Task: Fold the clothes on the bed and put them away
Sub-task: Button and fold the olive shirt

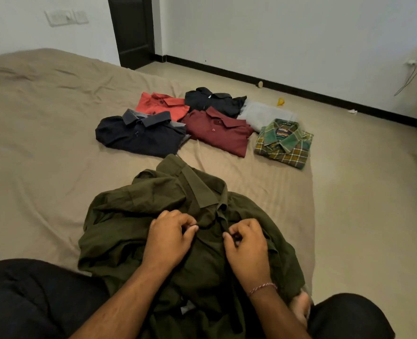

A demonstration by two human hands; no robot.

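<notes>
Shirt in hand: a crumpled olive-green cotton collared shirt (153, 211) lies unfolded on the near part of the bed, its collar pointing toward the far edge and its lower part draped over the person's lap.
Left hand: the left hand (170, 237) rests on the shirt front, thumb and fingers curled and pinching the fabric beside the placket.
Right hand: the right hand (248, 243) pinches the other edge of the placket the same way, just beside the left; a thin red-and-white thread bracelet (262, 288) sits on its wrist.
Bed: a mattress under a wrinkled beige sheet (43, 143); its right edge runs close past the olive shirt.
Folded stack area: six folded garments sit near the far right corner of the bed, well beyond the olive shirt.
Front row: a navy polo with a grey collar (139, 135), a maroon polo (217, 130) touching it, and a green-and-yellow plaid flannel shirt (284, 143) at the right edge.
Back row: a coral-red shirt (162, 105), a dark charcoal shirt (212, 100) and a pale grey folded garment (266, 113), each partly overlapped by the front row.
Legs: black trousers (26, 297) fill the near corners; a bare foot (300, 307) shows under the shirt's hem.
Open room: bare sheet spreads across the left half of the bed and in a strip between the olive shirt and the folded row.
Beyond the bed: a tiled beige floor (361, 192), a dark door (131, 28), and small litter by the black skirting.
</notes>
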